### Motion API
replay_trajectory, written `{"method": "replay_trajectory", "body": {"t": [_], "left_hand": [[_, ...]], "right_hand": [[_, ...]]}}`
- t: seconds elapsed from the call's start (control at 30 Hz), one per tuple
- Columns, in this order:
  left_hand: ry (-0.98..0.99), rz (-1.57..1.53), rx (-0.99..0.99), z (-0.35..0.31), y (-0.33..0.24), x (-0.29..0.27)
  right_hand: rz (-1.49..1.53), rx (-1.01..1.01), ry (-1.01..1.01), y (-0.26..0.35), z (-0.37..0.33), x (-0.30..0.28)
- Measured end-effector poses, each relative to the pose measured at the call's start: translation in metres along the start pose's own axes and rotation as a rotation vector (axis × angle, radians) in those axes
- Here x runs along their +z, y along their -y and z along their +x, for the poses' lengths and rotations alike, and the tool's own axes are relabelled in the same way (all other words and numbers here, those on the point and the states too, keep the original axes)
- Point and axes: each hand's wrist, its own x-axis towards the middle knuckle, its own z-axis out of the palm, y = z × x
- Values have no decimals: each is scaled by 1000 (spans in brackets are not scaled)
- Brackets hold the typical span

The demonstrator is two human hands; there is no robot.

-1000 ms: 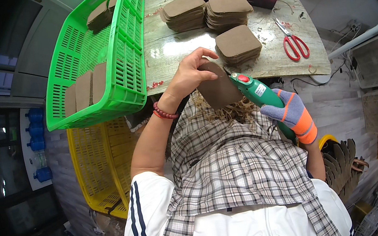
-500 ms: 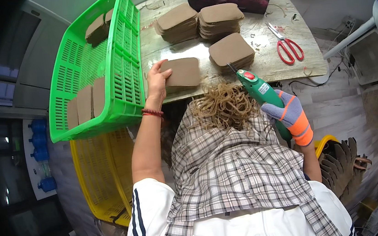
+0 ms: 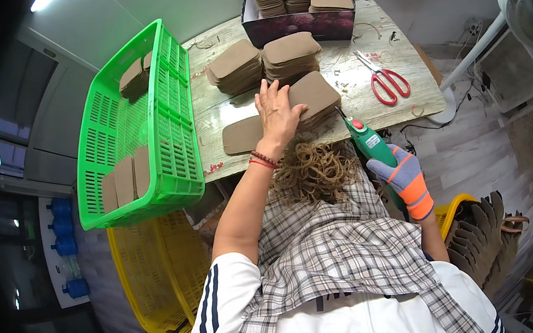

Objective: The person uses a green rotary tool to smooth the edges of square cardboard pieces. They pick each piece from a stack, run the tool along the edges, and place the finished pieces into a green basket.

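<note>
My bare left hand [image 3: 279, 114] is open, its fingers spread. It reaches over the left edge of a stack of brown rounded-corner pads [image 3: 316, 98], the thumb at the near side of the stack; whether it presses on the top pad I cannot tell. A separate brown pad [image 3: 242, 135] lies flat left of that hand, partly hidden by it. My right hand [image 3: 400, 175], in a grey and orange glove, is closed round a green hand-held power tool [image 3: 371, 142] with a red button. The tool's thin metal tip points at the stack's near right corner. Curly brown trimmings [image 3: 316, 173] are heaped on my plaid apron.
Two taller pad stacks [image 3: 234, 66] stand farther back, before a dark box [image 3: 300, 27] of pads. Red-handled scissors [image 3: 386, 81] lie at the right. A green crate [image 3: 167, 121] holding pads stands left, above a yellow crate [image 3: 154, 269]. A white fan [image 3: 518, 0] stands far right.
My left hand has left the single pad and moved right to the near stack, its fingers spreading. The right hand still holds the tool near the stack's corner. The whole view has shifted.
</note>
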Motion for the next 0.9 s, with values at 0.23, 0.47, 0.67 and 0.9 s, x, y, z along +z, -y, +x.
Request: {"method": "replay_trajectory", "body": {"t": [0.23, 0.47, 0.67, 0.9], "left_hand": [[-85, -508, -247, 2, -23, -26], [-282, -1951, -588, -13, -57, -45], [-342, -2273, -642, -16, -67, -32], [-329, -2319, -654, -17, -78, -28]], "right_hand": [[34, 34, -21, 2, -1, -2], [70, -39, -25, 16, -7, 5], [192, -17, 38, 41, -9, 14], [178, -37, 51, 41, -8, 18]]}}
